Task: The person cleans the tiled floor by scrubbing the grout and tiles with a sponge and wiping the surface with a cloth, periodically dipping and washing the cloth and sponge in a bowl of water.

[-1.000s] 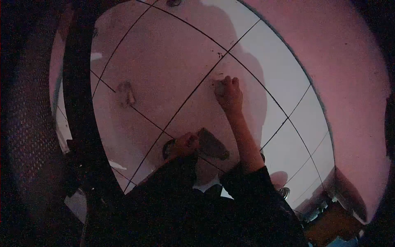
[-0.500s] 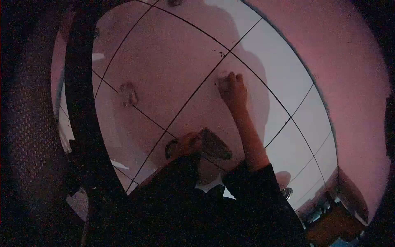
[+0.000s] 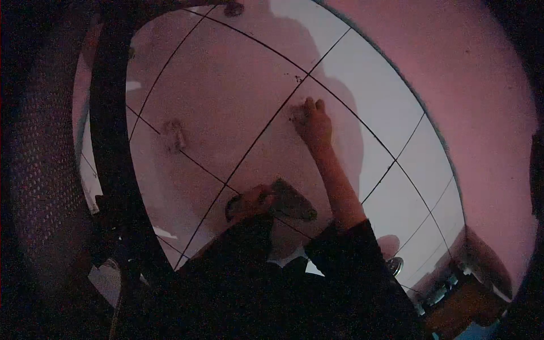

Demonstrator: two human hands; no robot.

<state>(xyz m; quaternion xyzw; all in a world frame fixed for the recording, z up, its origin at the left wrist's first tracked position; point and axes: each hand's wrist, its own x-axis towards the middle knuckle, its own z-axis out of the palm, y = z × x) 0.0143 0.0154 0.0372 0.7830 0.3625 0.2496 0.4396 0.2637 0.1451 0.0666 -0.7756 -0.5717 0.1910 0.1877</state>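
Note:
My right hand reaches down to the glossy tiled floor, its fingers curled over a small greyish, crumpled-looking patch. What it holds there is too dim to name. My left hand is lower down, closer to my body, with its fingers closed round a dark wedge-shaped object. A dark loop shows on the other side of that hand, perhaps part of the same object. Dark sleeves cover both arms.
A thick black curved bar and a perforated mesh panel stand at the left. A pink wall borders the floor at the right. At lower right lie a brown item and a shiny ring-shaped piece. A greyish smudge marks the floor.
The view has shifted slightly, so the floor lines sit a little further left. My right hand stays at the greyish patch, and my left hand keeps hold of the dark wedge-shaped object.

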